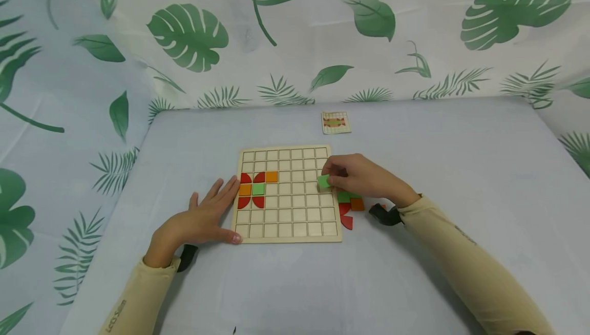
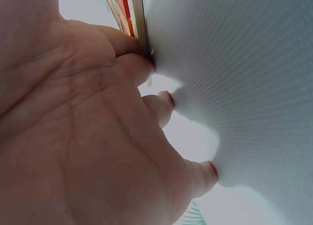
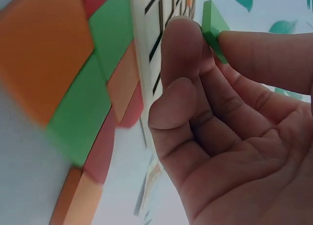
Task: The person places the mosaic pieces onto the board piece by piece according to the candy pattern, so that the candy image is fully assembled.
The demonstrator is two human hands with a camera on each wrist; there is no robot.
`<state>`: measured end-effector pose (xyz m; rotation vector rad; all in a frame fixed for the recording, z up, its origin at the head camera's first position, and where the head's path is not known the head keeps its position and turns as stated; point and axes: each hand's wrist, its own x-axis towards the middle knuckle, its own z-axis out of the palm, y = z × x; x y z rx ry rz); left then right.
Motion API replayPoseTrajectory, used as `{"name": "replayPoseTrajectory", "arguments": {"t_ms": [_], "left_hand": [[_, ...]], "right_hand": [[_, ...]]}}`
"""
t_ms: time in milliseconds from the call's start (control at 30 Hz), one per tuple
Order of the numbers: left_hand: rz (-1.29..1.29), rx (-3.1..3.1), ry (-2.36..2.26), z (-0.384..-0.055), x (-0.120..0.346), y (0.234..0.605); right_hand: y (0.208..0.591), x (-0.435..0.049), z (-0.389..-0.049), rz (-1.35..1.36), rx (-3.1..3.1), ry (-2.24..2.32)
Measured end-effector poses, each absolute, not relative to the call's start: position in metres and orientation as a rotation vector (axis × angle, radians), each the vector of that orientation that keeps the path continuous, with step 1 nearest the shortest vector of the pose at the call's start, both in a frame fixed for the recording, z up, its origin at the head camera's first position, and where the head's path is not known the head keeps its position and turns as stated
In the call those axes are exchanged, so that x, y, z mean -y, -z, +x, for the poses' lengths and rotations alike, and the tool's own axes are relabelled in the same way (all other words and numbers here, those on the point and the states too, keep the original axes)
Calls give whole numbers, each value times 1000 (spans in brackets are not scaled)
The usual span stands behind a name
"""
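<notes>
A wooden grid board (image 1: pixel 290 216) lies on the table. On its left side sit several red quarter-round tiles (image 1: pixel 259 202), two orange square tiles (image 1: pixel 272 176) and a green square tile (image 1: pixel 258 189). My left hand (image 1: pixel 203 220) rests at the board's left edge, fingers spread and straight, thumb at the lower left corner. Over the board's right edge my right hand (image 1: pixel 357 173) pinches a green square tile (image 1: pixel 324 181) between thumb and fingers. In the right wrist view that green tile (image 3: pixel 212 32) is tilted at the fingertips.
Loose tiles lie right of the board under the right hand: green (image 1: pixel 343 196), orange (image 1: pixel 357 204) and red (image 1: pixel 347 222). A small pattern card (image 1: pixel 336 123) lies behind the board. Leaf-printed cloth (image 1: pixel 299 53) hangs at the back and left.
</notes>
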<state>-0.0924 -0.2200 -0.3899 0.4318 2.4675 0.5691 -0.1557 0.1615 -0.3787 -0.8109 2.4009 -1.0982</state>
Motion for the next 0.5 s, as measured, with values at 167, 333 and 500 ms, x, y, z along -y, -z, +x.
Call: {"name": "replayPoseTrajectory", "arguments": {"t_ms": [167,333,500], "left_hand": [[438,-2473,-563,-92,220,390],[437,-2473,-566,-92,221,389],[437,-2471,-563,-92,220,388]], "right_hand": [[378,-150,-156,-814,-2397,1110],[380,-136,-156,-807,-2400,1138],[382,-122,-158,-792,-2371,1200]]}}
